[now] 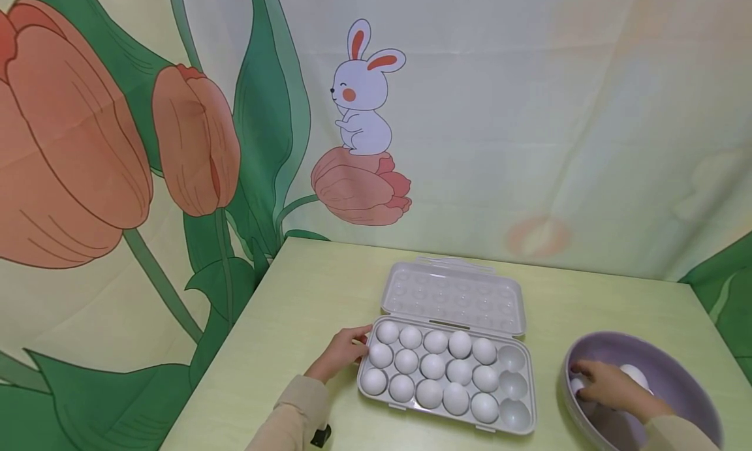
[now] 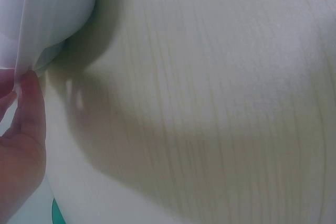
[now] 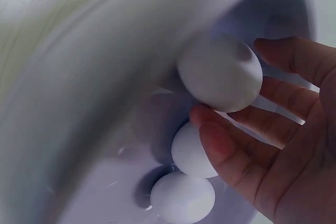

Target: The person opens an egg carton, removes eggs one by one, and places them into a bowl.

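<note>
A white plastic egg box [image 1: 446, 405] lies with its lid [image 1: 452, 294] folded back on the table. Several white eggs [image 1: 433, 366] sit in its rows, and the right-hand column shows three bare hollows [image 1: 513, 385]. My left hand [image 1: 343, 354] pinches the box's left rim between thumb and fingers, seen closely on the rim [image 2: 23, 40] in the left wrist view. Inside a purple bowl [image 1: 670, 366], my right hand [image 1: 613, 387] holds a white egg [image 3: 220, 72] at its fingertips, near the bowl's wall. Two more eggs [image 3: 182, 198] lie below that hand in the right wrist view.
The bowl stands right of the egg box on a pale yellow table [image 1: 317, 281]. A small black object [image 1: 320, 436] shows beside the left sleeve. Behind the table hangs a cloth [image 1: 470, 144] printed with tulips and a rabbit.
</note>
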Motion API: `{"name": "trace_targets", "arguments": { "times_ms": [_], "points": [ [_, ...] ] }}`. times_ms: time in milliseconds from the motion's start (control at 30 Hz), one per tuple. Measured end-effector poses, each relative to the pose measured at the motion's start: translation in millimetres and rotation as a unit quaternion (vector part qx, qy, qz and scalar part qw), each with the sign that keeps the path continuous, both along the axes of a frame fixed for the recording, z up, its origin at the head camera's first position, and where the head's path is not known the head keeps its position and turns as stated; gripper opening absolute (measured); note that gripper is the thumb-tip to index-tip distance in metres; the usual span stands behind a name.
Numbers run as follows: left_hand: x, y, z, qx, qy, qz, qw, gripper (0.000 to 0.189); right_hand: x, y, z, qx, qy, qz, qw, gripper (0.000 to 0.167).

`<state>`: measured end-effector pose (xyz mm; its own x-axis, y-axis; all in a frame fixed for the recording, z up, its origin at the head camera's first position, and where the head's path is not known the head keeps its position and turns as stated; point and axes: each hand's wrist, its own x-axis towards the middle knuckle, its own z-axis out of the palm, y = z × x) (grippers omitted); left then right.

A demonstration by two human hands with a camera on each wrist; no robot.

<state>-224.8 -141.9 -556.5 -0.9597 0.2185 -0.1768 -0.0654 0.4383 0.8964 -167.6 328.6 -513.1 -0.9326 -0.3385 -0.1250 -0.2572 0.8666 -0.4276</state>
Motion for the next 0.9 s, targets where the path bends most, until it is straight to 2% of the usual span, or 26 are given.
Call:
{"name": "trace_targets", "arguments": {
  "times_ms": [233,500,667,767,900],
  "points": [
    [-0.2,0.2,0.3,-0.004,0.0,-0.001,1.0,0.055,0.6,-1,6.2,0.003,-0.011,-0.002,0.9999,0.042],
    [0.8,0.6,0.8,0.0,0.004,0.001,1.0,0.055,-7.5,-4,22.6,0.041,-0.056,-0.045,0.9966,0.045],
    [3.0,1.7,3.4,0.0,0.004,0.004,1.0,0.055,-10.9,-11,38.1,0.03,-0.042,-0.063,0.9967,0.045],
    [6.5,3.4,11.8,0.002,0.006,0.003,1.0,0.054,-11.0,-21,46.5,0.019,-0.015,-0.059,0.998,0.045],
    [14.2,6.3,30.9,0.008,0.007,-0.002,0.9999,0.053,-7.4,-39,54.0,-0.012,0.011,-0.042,0.999,0.043]
  ]
}}
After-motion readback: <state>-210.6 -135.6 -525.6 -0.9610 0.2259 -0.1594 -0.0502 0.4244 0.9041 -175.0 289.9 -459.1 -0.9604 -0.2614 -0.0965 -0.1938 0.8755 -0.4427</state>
